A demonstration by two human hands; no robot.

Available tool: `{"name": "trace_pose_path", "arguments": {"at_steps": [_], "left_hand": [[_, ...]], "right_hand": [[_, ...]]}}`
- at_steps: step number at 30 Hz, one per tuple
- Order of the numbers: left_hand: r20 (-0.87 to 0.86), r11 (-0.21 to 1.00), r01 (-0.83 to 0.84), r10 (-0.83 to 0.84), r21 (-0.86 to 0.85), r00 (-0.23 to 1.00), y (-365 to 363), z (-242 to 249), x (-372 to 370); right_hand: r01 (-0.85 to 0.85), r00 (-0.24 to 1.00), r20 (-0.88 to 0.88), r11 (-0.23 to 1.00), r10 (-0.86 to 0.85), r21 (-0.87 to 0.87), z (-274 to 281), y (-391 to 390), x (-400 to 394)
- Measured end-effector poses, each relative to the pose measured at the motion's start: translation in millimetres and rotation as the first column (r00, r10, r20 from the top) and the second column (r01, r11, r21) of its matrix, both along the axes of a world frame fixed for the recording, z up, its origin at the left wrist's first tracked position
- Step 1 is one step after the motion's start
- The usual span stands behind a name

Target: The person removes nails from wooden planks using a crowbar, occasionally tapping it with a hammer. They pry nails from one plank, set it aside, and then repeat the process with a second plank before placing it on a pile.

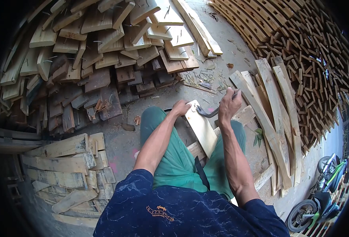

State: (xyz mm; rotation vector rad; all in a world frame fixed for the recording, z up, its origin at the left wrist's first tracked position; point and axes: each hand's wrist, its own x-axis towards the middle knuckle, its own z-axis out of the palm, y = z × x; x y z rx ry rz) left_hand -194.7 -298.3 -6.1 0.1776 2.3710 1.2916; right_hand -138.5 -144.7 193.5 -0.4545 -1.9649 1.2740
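A pale wooden board slants between my knees, its far end raised. My left hand is closed on the far left corner of this board. My right hand is wrapped round a dark metal crowbar. The bar's curved end meets the board's face near its far end, beside small dark marks that could be nails. Under the board lies a wooden crosspiece, partly hidden by my legs.
Stacked boards with protruding nails rise at the upper left. Shorter planks lie lower left. Long loose planks rest at my right, before a large wood pile. A motorcycle stands lower right. Leaves and wood scraps litter the floor.
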Motion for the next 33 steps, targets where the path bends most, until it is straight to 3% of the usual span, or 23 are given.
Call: {"name": "trace_pose_path", "arguments": {"at_steps": [3, 5, 7, 8, 9, 10, 11, 12, 13, 15, 16, 17, 18, 19, 20, 24, 27, 29, 32, 33], "left_hand": [[0.011, 1.000, 0.016, -0.016, 0.005, 1.000, -0.3, -2.9, -3.2], [-0.006, 0.999, 0.016, -0.016, 0.035, 1.000, -1.4, 2.7, 0.1], [0.071, 0.998, 0.031, -0.035, 0.050, 0.997, -1.2, 5.4, -2.5], [0.126, 0.997, 0.044, -0.051, 0.063, 0.991, -4.1, 8.1, -0.1], [0.116, 0.997, 0.043, -0.050, 0.062, 0.992, -6.1, 2.9, 6.7], [-0.015, 0.999, 0.042, -0.042, 0.002, 0.999, -4.8, -4.3, 3.0], [-0.132, 0.998, 0.028, -0.035, -0.058, 0.991, -2.6, -6.5, -5.6], [0.049, 0.999, 0.022, -0.020, -0.027, 0.999, -2.6, -2.6, -9.4], [0.078, 0.999, 0.031, -0.034, 0.037, 0.996, -3.9, -1.4, -8.4], [-0.009, 1.000, 0.028, -0.028, -0.004, 1.000, -1.8, 7.6, -2.5], [-0.012, 0.999, 0.032, -0.032, -0.012, 0.999, -3.1, 11.7, -4.8], [0.003, 0.999, 0.037, -0.037, -0.027, 0.999, -5.9, 10.0, 1.1], [0.033, 0.999, 0.015, -0.017, 0.046, 0.999, -6.0, 6.2, 0.7], [0.020, 1.000, -0.023, 0.023, 0.004, 1.000, -4.4, 10.2, 3.1], [-0.026, 0.999, -0.032, 0.031, -0.039, 0.999, -4.8, 11.6, -3.2], [-0.050, 0.998, -0.003, 0.000, -0.060, 0.999, -1.8, 11.4, -10.3], [0.014, 0.999, -0.001, 0.001, -0.045, 1.000, -8.5, 8.5, 5.0], [-0.020, 0.986, -0.005, 0.001, -0.165, 1.000, -6.4, 6.0, 3.0], [0.020, 0.995, -0.003, 0.005, -0.103, 1.000, -8.9, 1.9, -4.4], [0.031, 0.998, -0.005, 0.007, -0.059, 0.999, -6.4, -5.8, -3.7]], "right_hand": [[-0.019, 1.000, 0.021, 0.999, 0.020, -0.046, 3.6, -11.8, -12.6], [-0.001, 1.000, 0.023, 0.999, 0.000, 0.040, -0.7, -12.0, -24.1], [0.038, 0.999, 0.003, 0.998, -0.038, -0.053, 1.1, -13.0, -21.0], [0.101, 0.995, 0.004, 0.961, -0.104, -0.258, -22.7, 14.8, -10.6], [0.041, 0.991, -0.089, 0.850, -0.103, -0.526, -42.3, 49.9, 24.7], [-0.089, 0.971, -0.213, 0.675, -0.103, -0.732, -47.0, 71.5, 42.9], [-0.116, 0.968, -0.236, 0.680, -0.086, -0.724, -36.1, 63.5, 35.7], [-0.092, 0.972, -0.215, 0.683, -0.097, -0.725, -32.1, 53.2, 48.2], [-0.066, 0.973, -0.199, 0.688, -0.116, -0.723, -26.0, 46.1, 55.5], [-0.010, 0.977, -0.155, 0.700, -0.145, -0.714, -14.9, 39.1, 31.2], [-0.093, 0.983, -0.181, 0.736, -0.041, -0.670, -20.0, 42.5, 28.1], [-0.059, 0.989, -0.137, 0.726, -0.049, -0.685, -37.3, 45.5, 57.3], [-0.104, 0.971, -0.221, 0.673, -0.089, -0.733, -51.2, 49.3, 78.8], [-0.204, 0.931, -0.346, 0.623, -0.114, -0.755, -50.9, 51.2, 77.2], [-0.232, 0.929, -0.363, 0.659, -0.067, -0.715, -47.9, 41.9, 81.8], [-0.057, 0.958, -0.230, 0.679, -0.168, -0.732, -44.4, 44.2, 67.5], [0.123, 0.925, -0.091, 0.517, -0.369, -0.847, -81.5, 55.7, 129.4], [0.104, 0.890, -0.099, 0.410, -0.445, -0.906, -75.9, 62.0, 102.8], [0.158, 0.888, -0.070, 0.444, -0.455, -0.882, -54.5, 72.1, 95.7], [0.075, 0.918, -0.148, 0.527, -0.368, -0.846, -45.4, 71.9, 90.9]]}}
